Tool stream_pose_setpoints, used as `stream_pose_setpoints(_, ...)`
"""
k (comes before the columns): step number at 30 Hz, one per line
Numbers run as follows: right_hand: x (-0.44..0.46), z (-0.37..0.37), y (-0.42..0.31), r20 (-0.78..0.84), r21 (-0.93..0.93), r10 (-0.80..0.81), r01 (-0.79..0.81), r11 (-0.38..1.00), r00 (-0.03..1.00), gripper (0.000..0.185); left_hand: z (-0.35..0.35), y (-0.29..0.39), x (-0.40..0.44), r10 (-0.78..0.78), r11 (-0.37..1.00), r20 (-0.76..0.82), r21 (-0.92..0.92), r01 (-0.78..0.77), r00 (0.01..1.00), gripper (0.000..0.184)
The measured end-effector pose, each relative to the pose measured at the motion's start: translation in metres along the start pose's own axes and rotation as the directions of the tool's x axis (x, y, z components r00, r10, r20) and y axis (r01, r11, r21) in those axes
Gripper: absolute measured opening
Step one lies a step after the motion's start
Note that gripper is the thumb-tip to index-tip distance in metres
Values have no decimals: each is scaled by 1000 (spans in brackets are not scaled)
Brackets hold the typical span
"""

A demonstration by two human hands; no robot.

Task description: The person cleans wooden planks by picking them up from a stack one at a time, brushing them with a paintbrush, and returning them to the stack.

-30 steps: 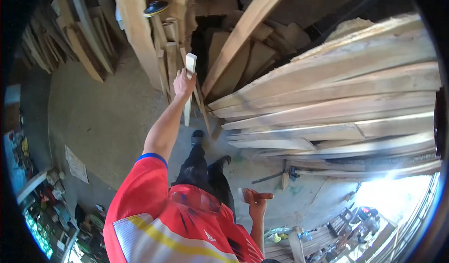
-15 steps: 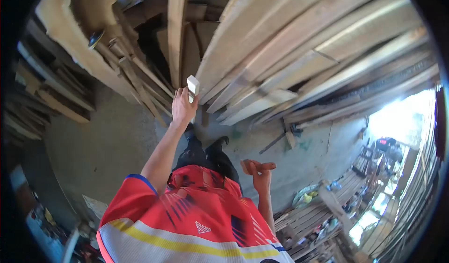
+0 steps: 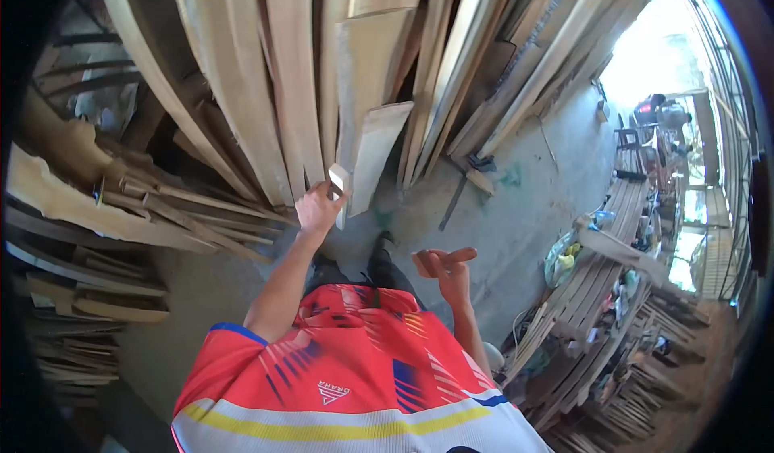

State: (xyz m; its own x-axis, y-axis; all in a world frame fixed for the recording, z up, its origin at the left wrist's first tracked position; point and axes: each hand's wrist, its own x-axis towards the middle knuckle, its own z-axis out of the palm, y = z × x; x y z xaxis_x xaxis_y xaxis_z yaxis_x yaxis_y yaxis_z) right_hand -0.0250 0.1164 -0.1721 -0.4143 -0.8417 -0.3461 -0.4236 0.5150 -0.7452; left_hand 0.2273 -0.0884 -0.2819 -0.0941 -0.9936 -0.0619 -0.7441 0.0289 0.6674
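My left hand [image 3: 318, 208] is closed around a pale, narrow wooden strip [image 3: 338, 177], held upright in front of me with its squared end facing up. Just beyond it stand the leaning boards; whether the strip touches them I cannot tell. On the other side, my right hand [image 3: 453, 280] grips a brown wooden-handled tool [image 3: 459, 255] near waist height. A blocky brown part of that tool sticks out to the left of the fingers, and its exact kind does not show.
Tall planks [image 3: 290, 74] lean in a row ahead. Thin sticks [image 3: 193, 219] and rough-edged slabs [image 3: 97, 219] lie at left. To the right, a slatted wooden bench [image 3: 588, 284] carries assorted items, with chairs [image 3: 629, 143] near the bright opening.
My view has turned to the right, so the planks now stand more directly ahead. Both hands keep their holds; the left hand with the strip appears slightly lower in view.
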Motion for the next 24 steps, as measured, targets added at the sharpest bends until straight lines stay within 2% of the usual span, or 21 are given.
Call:
stream_pose_setpoints(1, 5, -8, 5, -22, 5, -25, 25, 1000, 999, 28, 10, 11, -2, 37, 998, -46, 48, -35, 998, 38)
stream_pose_setpoints(4, 22, -32, 18, 32, 63, 6, -8, 998, 999, 28, 28, 64, -7, 13, 997, 51, 74, -17, 999, 37)
stream_pose_setpoints(7, 49, -63, 53, 43, 110, -115, 110, 988, 992, 27, 79, 107, -17, 95, 989, 9, 113, -95, 995, 39)
stream_pose_setpoints(9, 78, -86, 81, 80, 143, -105, 93, 985, 991, 27, 110, 143, -27, 89, 988, -31, 129, -84, 996, 42)
stream_pose_setpoints(12, 121, -138, 127, 197, 120, -109, 87, 989, 974, 26, 167, 202, -34, 210, 976, -98, 81, -203, 973, 41)
stream_pose_setpoints(13, 137, -159, 141, 231, 105, -109, 86, 991, 967, 25, 187, 224, -37, 121, 987, 1, 102, -120, 993, 42)
stream_pose_setpoints(16, 171, -231, 180, 261, 188, -93, 44, 981, 961, 25, 236, 290, -43, 179, 977, -37, 124, -173, 983, 42)
stream_pose_setpoints(17, 177, -259, 192, 226, 210, -80, 32, 977, 971, 26, 253, 313, -45, 207, 974, -71, 110, -199, 976, 42)
stream_pose_setpoints(18, 184, -290, 197, 191, 227, -67, 22, 974, 979, 26, 265, 336, -45, 155, 982, -3, 109, -153, 988, 41)
stream_pose_setpoints(20, 200, -343, 213, 86, 304, -61, 32, 952, 994, 27, 289, 372, -38, 264, 960, 16, 88, -264, 964, 40)
stream_pose_setpoints(22, 212, -377, 231, -36, 431, -42, 53, 901, 998, 27, 311, 409, -25, 298, 953, 34, 55, -299, 954, 38)
stream_pose_setpoints(24, 231, -403, 247, -65, 419, -19, 44, 907, 998, 28, 328, 439, -19, 335, 941, 72, 26, -338, 939, 37)
